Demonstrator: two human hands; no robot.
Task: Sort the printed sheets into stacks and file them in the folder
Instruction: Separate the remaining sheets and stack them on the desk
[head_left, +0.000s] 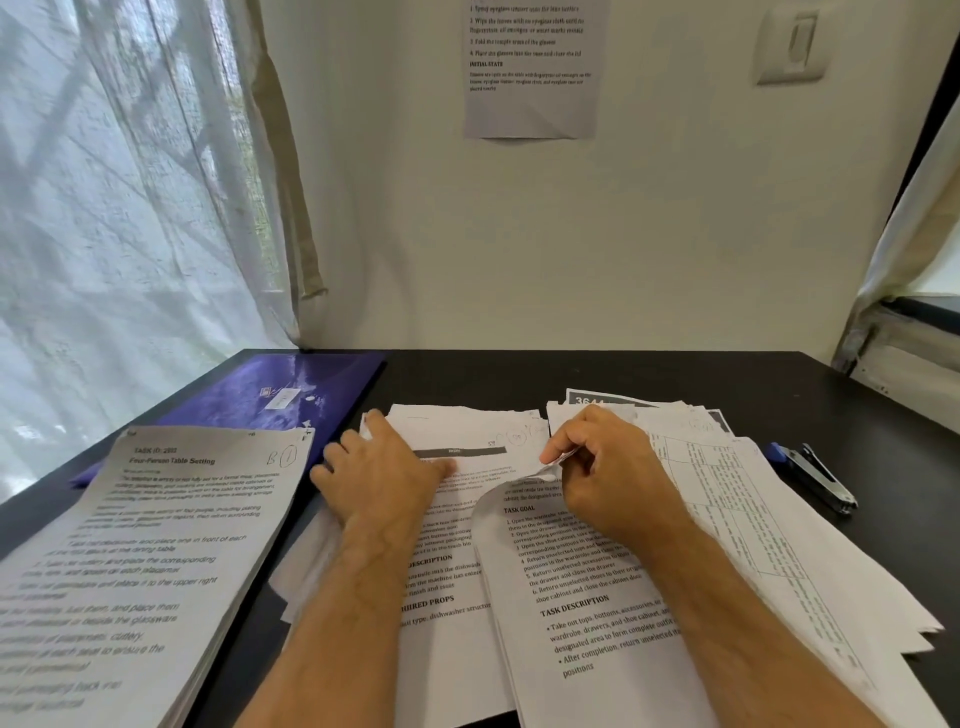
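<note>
Printed sheets lie on a black table (597, 374). A thick stack (135, 545) headed "Four-Person Table Setting" sits at the left. A middle stack (452, 587) lies under my left hand (379, 478), which presses flat on its top sheet. My right hand (608, 467) pinches the curled top corner of a sheet (582, 613) headed "TASK GOAL", lifting it off the right pile. A loose pile with table-printed pages (753, 519) spreads to the right. A purple folder (280, 395) lies closed at the back left.
A blue and metal stapler (815, 475) lies on the table at the right. A printed notice (530, 67) hangs on the wall ahead. Sheer curtains (130, 208) cover a window at the left, and another window frame stands at the right edge.
</note>
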